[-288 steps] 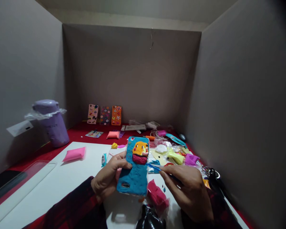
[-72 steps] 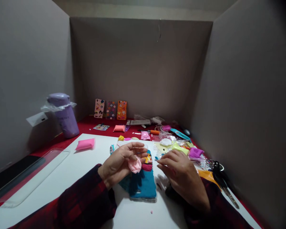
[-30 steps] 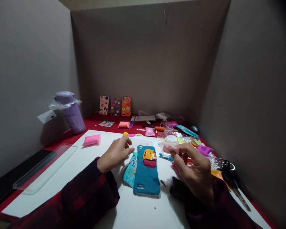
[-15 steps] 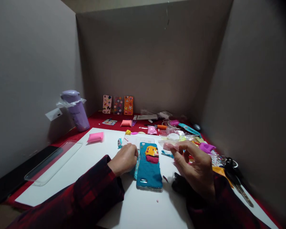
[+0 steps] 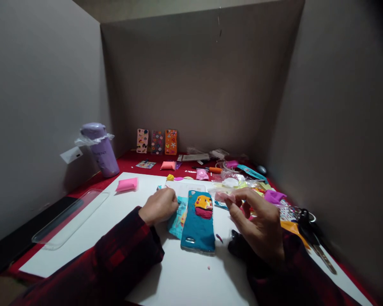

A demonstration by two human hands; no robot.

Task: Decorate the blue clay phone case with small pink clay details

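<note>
A phone case (image 5: 198, 233) covered in teal clay lies on the white board, with a yellow face and a dark red patch on its upper part. My left hand (image 5: 159, 206) is closed left of the case, above a turquoise packet (image 5: 178, 219); what its fingers hold, if anything, is hidden. To the right of the case, my right hand (image 5: 258, 219) pinches a lump of light pink clay (image 5: 224, 196) between thumb and fingers. A dark sliver (image 5: 219, 239) and a tiny pink bit (image 5: 208, 267) lie near the case.
A pink clay packet (image 5: 127, 184) and a clear phone case (image 5: 73, 216) lie at left, with a purple bottle (image 5: 104, 155) behind. Three decorated cases (image 5: 157, 142) lean on the back wall. Wrappers, a purple packet (image 5: 274, 197) and keys (image 5: 306, 227) clutter the right.
My left hand has shifted left, away from the teal case, uncovering more of the turquoise packet. My right hand keeps its pinch on the pink clay. The view has tilted slightly.
</note>
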